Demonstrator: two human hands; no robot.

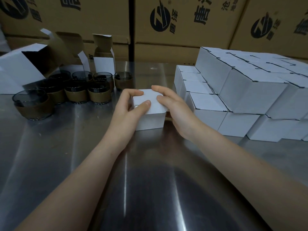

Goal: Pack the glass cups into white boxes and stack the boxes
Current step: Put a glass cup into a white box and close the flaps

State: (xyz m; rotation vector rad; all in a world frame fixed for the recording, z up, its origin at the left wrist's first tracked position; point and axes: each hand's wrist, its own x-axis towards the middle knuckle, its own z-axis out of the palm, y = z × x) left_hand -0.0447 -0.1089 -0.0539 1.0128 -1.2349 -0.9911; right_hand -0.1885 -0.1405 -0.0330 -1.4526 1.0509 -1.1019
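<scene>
A small white box (150,120) stands on the steel table (83,164) in the middle of the view. My left hand (128,110) grips its left side, thumb and forefinger pressed on the top flaps. My right hand (173,107) holds the right side, its fingers lying over the lid. What the box holds is hidden. Several dark glass cups with brown sleeves (78,93) stand in a cluster at the left. Closed white boxes (246,95) are stacked in two layers at the right.
Two open white boxes (104,61) stand upright behind the cups, and a larger open white box (23,67) lies tilted at the far left. Big brown cartons (183,30) with black print wall off the back of the table.
</scene>
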